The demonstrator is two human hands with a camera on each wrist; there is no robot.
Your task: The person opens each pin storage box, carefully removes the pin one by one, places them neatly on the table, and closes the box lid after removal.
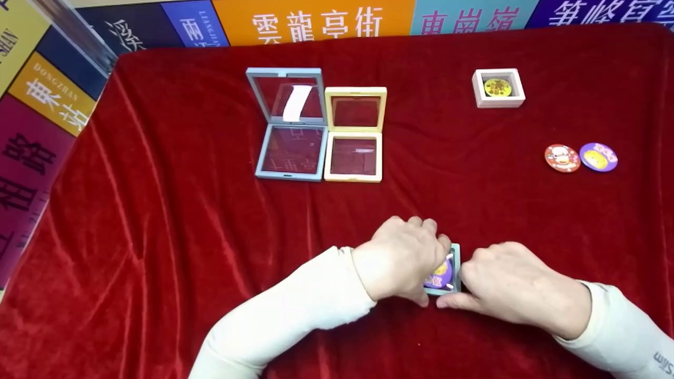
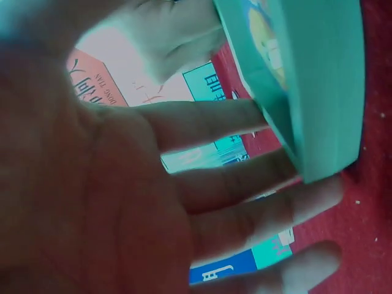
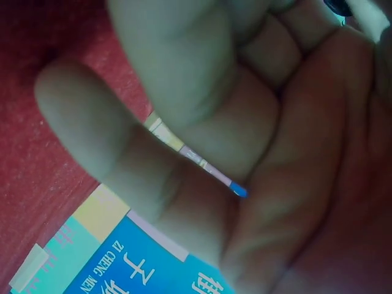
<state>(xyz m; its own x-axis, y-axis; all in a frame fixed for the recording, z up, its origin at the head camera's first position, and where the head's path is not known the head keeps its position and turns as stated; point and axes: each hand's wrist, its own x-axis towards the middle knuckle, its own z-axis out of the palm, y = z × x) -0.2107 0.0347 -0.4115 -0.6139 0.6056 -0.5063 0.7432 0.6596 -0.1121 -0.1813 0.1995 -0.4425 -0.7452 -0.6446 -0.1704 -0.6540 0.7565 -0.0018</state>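
A small teal display frame (image 1: 456, 263) lies low in the head view, with a purple and yellow badge (image 1: 441, 275) inside it. My left hand (image 1: 403, 258) reaches over its left side and grips it, covering part of the badge. In the left wrist view, fingertips of the left hand (image 2: 233, 190) meet the teal frame's edge (image 2: 324, 92). My right hand (image 1: 518, 281) grips the frame's right edge with curled fingers, its thumb by the near corner. The right wrist view shows the right hand (image 3: 245, 122) with folded fingers and a straighter thumb; the frame is hidden there.
A blue frame (image 1: 322, 152) and a cream frame (image 1: 327, 158) stand unfolded side by side on the red cloth (image 1: 158, 237). At the back right is a white frame (image 1: 500, 104) with a yellow badge. A red badge (image 1: 562, 158) and a purple badge (image 1: 598, 157) lie nearer.
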